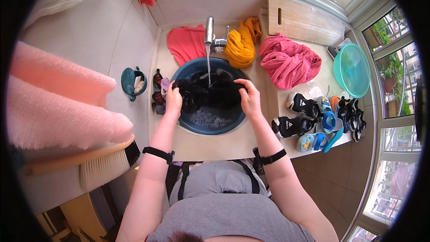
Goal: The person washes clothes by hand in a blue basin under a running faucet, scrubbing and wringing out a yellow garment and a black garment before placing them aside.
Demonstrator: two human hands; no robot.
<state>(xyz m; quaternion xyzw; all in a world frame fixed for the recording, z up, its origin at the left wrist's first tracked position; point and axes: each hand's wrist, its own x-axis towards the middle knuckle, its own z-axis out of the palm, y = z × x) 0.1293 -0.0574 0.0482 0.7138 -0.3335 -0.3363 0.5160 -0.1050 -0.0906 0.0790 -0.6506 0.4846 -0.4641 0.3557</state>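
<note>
A black cloth (215, 94) is stretched between my two hands over a dark blue plastic basin (215, 130). My left hand (173, 99) grips its left end near the basin's rim. On the other side, my right hand (249, 96) pinches the right end between thumb and fingers. From the chrome faucet (209, 32) a stream of water falls onto the middle of the cloth. Suds float on the water (210, 119) below. The cloth's lower part hangs into the basin, and how deep it goes is hidden.
Behind the basin lie a coral cloth (186, 42) and a yellow cloth (241, 47). A bundled pink cloth (289, 60), several children's shoes (295, 126) and a teal basin (352, 70) are to the right. A soap dish (133, 82) hangs left, near a pink towel (63, 107) and a brush (104, 164).
</note>
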